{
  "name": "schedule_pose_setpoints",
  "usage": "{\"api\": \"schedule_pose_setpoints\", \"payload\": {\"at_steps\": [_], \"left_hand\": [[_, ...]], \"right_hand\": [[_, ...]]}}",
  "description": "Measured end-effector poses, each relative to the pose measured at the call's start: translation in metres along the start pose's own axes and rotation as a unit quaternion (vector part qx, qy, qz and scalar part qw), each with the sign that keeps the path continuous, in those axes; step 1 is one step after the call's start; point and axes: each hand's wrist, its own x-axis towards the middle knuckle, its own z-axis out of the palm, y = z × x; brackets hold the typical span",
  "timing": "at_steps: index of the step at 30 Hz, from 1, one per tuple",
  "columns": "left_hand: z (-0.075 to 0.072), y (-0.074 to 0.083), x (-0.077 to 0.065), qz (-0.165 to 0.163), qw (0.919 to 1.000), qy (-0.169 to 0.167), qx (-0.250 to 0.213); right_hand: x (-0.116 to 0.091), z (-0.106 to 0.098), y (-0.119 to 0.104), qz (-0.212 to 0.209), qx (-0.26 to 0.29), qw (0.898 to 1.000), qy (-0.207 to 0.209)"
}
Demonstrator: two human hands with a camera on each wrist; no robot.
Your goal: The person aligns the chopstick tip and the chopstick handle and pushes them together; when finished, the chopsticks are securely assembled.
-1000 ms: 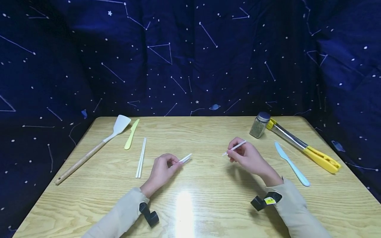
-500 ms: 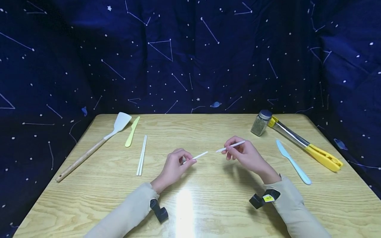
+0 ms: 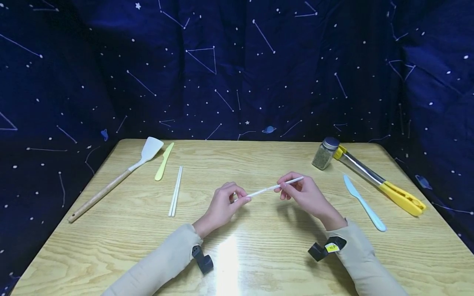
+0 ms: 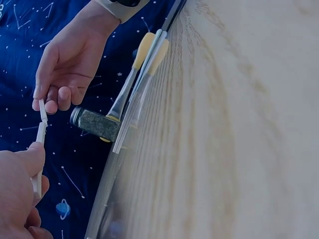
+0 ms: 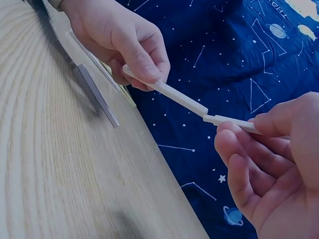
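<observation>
Between thumb and fingers my left hand (image 3: pixel 224 202) pinches a white chopstick piece (image 5: pixel 182 98). My right hand (image 3: pixel 305 195) pinches a second white chopstick piece (image 5: pixel 237 123), which has a narrower stepped end. Above the table the two pieces point at each other, nearly in line. Seen from the right wrist, the narrow end is right at the tip of the left piece, slightly offset from it. The fingers hide part of both pieces. A pair of white chopsticks (image 3: pixel 175 191) lies on the table to the left of my left hand.
On the left lie a white spatula (image 3: pixel 122 176) with a wooden handle and a yellow-green knife (image 3: pixel 164 162). To the right are a light blue knife (image 3: pixel 364 203), yellow-handled tongs (image 3: pixel 377 181) and a spice jar (image 3: pixel 325 154). A dark starry cloth (image 3: pixel 237 74) hangs behind the table (image 3: pixel 237 158).
My left hand has moved right and a little up with its chopstick piece, closing the gap to the other. The right piece has tilted flatter; the right hand has stayed nearly in place.
</observation>
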Motion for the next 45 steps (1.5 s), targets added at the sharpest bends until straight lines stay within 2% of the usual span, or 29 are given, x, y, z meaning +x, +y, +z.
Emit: {"api": "schedule_pose_setpoints", "payload": {"at_steps": [4,12,21,26,33,37,41,43,45], "left_hand": [[0.000,0.000,0.001,0.007,0.9999,-0.006,0.009],[0.000,-0.001,0.001,0.022,0.9988,-0.039,0.017],[-0.001,0.000,-0.002,0.023,0.9981,-0.057,-0.009],[0.001,0.003,-0.003,0.027,0.9971,-0.069,-0.017],[0.003,0.007,-0.003,0.024,0.9979,-0.056,-0.021],[0.004,0.013,-0.003,0.010,0.9969,-0.067,-0.041],[0.004,0.018,-0.006,-0.021,0.9911,-0.107,-0.076],[0.005,0.019,-0.007,-0.028,0.9843,-0.135,-0.110],[0.005,0.021,-0.007,-0.022,0.9755,-0.161,-0.148]], "right_hand": [[0.000,-0.003,-0.001,-0.007,-0.004,1.000,-0.014],[-0.004,-0.005,-0.008,-0.026,-0.067,0.996,-0.042],[-0.004,-0.007,-0.007,-0.038,0.007,0.997,-0.062],[-0.004,-0.007,-0.005,-0.046,0.013,0.997,-0.063],[-0.005,-0.006,-0.006,-0.028,0.021,0.998,-0.053],[-0.005,-0.004,-0.006,-0.007,0.034,0.999,-0.037],[-0.005,-0.001,-0.005,-0.013,0.059,0.998,-0.035],[-0.006,0.001,-0.004,-0.018,0.081,0.996,-0.044],[-0.006,0.003,-0.004,-0.017,0.105,0.993,-0.057]]}}
